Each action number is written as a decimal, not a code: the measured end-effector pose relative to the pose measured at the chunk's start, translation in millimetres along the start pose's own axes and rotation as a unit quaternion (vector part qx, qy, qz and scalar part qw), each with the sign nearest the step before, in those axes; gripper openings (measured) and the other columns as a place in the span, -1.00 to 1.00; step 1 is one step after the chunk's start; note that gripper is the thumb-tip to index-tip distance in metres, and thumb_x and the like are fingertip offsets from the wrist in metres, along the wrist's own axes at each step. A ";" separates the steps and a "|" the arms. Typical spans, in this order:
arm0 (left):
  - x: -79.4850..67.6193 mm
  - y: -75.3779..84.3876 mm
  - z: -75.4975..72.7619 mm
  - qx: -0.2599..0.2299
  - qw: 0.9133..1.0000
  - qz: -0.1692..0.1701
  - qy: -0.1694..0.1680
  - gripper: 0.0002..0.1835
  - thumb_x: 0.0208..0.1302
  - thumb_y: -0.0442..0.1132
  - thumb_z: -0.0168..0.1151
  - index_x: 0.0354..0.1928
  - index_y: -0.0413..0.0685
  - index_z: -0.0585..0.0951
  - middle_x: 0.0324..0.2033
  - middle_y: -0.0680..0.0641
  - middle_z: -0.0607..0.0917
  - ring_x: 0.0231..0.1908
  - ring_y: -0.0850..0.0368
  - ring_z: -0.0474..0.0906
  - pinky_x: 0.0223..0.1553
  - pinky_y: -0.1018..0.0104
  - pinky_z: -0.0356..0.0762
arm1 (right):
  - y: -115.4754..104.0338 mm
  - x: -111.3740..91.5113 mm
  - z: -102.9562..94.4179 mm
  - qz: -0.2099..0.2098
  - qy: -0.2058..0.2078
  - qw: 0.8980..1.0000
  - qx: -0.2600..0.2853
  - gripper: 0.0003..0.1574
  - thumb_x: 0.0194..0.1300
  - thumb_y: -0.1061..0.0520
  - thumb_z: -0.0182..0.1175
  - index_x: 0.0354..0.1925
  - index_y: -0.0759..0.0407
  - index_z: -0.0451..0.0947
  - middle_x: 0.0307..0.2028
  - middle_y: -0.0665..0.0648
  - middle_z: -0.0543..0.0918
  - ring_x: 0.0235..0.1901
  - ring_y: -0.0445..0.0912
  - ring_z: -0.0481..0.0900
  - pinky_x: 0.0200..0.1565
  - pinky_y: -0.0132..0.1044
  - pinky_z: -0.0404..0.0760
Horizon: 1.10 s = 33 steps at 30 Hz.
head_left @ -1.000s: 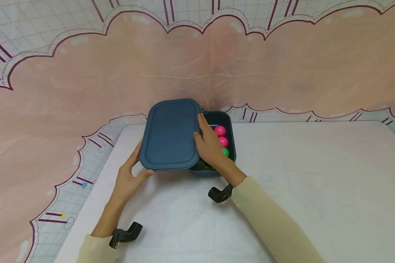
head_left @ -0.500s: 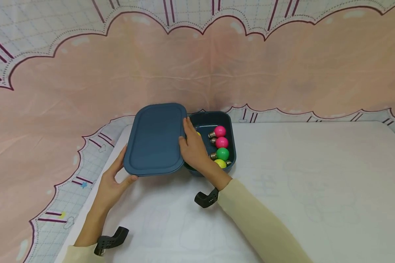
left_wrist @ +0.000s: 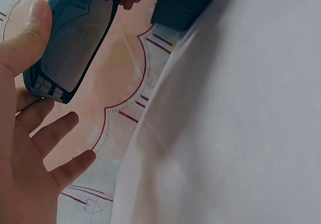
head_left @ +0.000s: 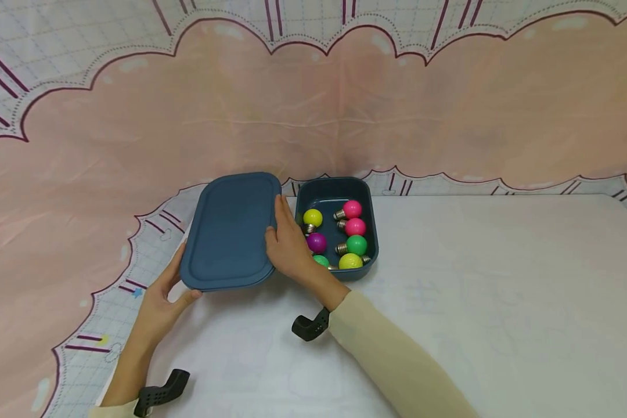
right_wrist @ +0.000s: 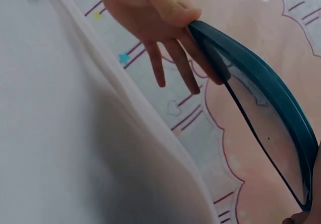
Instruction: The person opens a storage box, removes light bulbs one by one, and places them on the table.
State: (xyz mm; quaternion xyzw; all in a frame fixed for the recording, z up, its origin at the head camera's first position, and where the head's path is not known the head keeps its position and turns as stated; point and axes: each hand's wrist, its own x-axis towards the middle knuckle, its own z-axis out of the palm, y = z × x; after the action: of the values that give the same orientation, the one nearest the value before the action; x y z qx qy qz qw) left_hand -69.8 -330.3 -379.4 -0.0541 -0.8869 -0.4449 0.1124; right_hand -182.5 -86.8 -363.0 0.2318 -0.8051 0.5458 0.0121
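First, head view. Blue rectangular lid (head_left: 230, 232): one, raised off the white-covered table (head_left: 449, 302), broad face up, at the left. Left hand (head_left: 154, 307): gripping the near-left corner, thumb at the near edge, fingers along the left side. Right hand (head_left: 292, 249): pinching the right edge, thumb over the rim, fingers along the side. Dark blue container (head_left: 334, 184): one, uncovered, to the right of the lid, apart from it. Contents: screw-base light bulbs (head_left: 356, 244), seven in sight, pink, green, yellow and purple. Relation of most weight for any coming move, by judgement: lid left of container, long axes of both running near to far and roughly parallel; right hand in the space between, hence nearer the container; left hand on the outer side.

Next, left wrist view. Lid corner pinched between left thumb and forefinger, remaining fingers spread and free. Fingertips of the right hand at the lid's opposite edge. Part of the container wall, at the top.

Lastly, right wrist view. Lid aslant, left hand at its upper end. Right hand barely in frame, at the lower right; grip not tellable from this angle. Underside glossy or see-through: cannot tell which.
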 end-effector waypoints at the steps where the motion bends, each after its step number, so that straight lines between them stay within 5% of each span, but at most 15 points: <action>1: -1.2 -1.3 -1.8 0.002 1.000 0.000 -0.001 0.00 0.11 -0.36 0.39 0.49 0.31 0.07 0.42 -0.03 0.19 0.17 0.48 0.25 0.17 -0.42 0.03 | -0.9 -0.5 2.9 0.001 0.000 1.000 0.005 -0.23 0.46 0.21 -0.15 0.49 0.29 -0.21 0.49 0.20 -0.20 0.44 -0.06 -0.20 0.37 -0.19 -0.07; 8: -10.4 -9.5 -14.6 0.021 1.000 -0.011 -0.005 -0.02 0.14 -0.36 0.37 0.50 0.33 0.05 0.41 -0.02 0.21 0.14 0.59 0.20 0.15 -0.43 0.08 | -8.6 -3.7 21.5 -0.006 0.016 0.999 0.031 -0.22 0.45 0.24 -0.14 0.49 0.28 -0.22 0.50 0.18 -0.24 0.45 -0.06 -0.22 0.37 -0.15 -0.09; 11: -14.4 -11.7 -18.1 0.025 1.000 -0.017 -0.003 -0.01 0.14 -0.39 0.36 0.49 0.33 0.05 0.41 0.07 0.21 0.14 0.59 0.20 0.21 -0.26 0.12 | -10.8 -5.2 28.1 -0.007 0.019 0.999 0.037 -0.23 0.46 0.24 -0.16 0.49 0.29 -0.22 0.50 0.19 -0.24 0.45 -0.07 -0.22 0.37 -0.14 -0.08; 18: -18.8 -19.7 -17.5 0.008 1.000 0.021 -0.008 0.01 0.08 -0.53 0.34 0.50 0.16 0.06 0.43 0.03 0.18 0.16 0.54 0.25 0.12 0.61 0.11 | -3.9 -10.5 41.1 -0.005 0.016 0.999 0.042 -0.26 0.46 0.27 -0.17 0.49 0.29 -0.17 0.49 0.24 -0.26 0.45 -0.05 -0.22 0.37 -0.16 -0.09; 33: -13.8 -50.9 -7.7 0.035 0.998 -0.002 -0.052 -0.02 0.12 -0.37 0.39 0.50 0.23 0.06 0.43 -0.13 0.15 0.33 0.43 0.00 0.18 0.64 -0.02 | 28.6 -12.8 58.7 0.033 0.026 0.999 -0.005 -0.28 0.46 0.24 -0.14 0.48 0.29 -0.12 0.47 0.31 -0.17 0.45 0.10 -0.21 0.38 0.01 -0.10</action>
State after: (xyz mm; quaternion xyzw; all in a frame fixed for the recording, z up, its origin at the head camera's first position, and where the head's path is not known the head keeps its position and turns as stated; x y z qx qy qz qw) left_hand -65.2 -366.9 -417.9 -0.0716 -0.9066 -0.4105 0.0666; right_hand -168.4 -125.7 -415.2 0.1905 -0.8144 0.5480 0.0158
